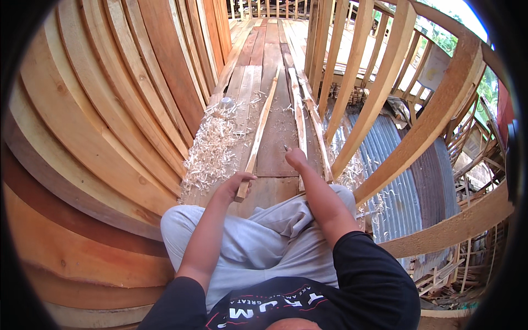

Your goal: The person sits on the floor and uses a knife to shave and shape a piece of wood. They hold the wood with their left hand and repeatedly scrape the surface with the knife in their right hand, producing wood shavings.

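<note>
My left hand (pixel 237 186) is closed round the near end of a long, thin wooden stick (pixel 263 127), which slopes away from me over the plank floor. To the right of the stick, my right hand (pixel 296 158) is a fist. A small dark tip (pixel 286 148) pokes out of it, probably a tool, but its kind is too small to tell. This fist is apart from the stick. Beyond it, two more pale sticks, a straight one (pixel 298 113) and a partly bark-edged one (pixel 314 118), lie lengthwise on the boards.
Curled wood shavings (pixel 212 146) heap up at the left, with a small clear cup-like object (pixel 226 103) among them. Tall planks (pixel 124 93) lean along the left side. Wooden railing posts (pixel 379 88) stand at the right, above a corrugated metal roof (pixel 388 181). My crossed legs (pixel 258 242) fill the near floor.
</note>
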A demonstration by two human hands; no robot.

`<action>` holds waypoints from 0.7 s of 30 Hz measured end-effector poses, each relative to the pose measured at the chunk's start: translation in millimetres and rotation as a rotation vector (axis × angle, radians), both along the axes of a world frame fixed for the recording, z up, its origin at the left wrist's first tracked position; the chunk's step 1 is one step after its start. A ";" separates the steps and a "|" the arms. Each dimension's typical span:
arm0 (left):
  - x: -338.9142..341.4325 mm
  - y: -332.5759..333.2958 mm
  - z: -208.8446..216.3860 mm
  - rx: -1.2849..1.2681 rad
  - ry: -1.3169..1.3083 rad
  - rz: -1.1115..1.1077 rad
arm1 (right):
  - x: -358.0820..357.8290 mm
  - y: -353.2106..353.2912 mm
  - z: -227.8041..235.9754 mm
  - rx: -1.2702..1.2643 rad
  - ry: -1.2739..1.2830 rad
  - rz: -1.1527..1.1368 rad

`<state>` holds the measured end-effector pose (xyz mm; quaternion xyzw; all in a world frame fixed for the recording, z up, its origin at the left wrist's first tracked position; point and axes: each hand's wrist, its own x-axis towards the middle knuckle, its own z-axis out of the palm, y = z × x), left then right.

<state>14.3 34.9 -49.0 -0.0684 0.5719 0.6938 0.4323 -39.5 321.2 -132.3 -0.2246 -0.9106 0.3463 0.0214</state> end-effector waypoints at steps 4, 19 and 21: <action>7.0 -1.4 5.7 -0.026 0.053 0.005 | 4.9 5.6 -4.8 -0.019 0.071 -0.046; 14.7 -11.8 20.9 0.148 0.007 0.020 | 12.1 -41.5 45.5 -0.657 0.178 -0.272; 14.6 -11.7 25.0 0.213 -0.025 0.033 | 7.3 -50.7 59.8 -0.880 0.169 -0.208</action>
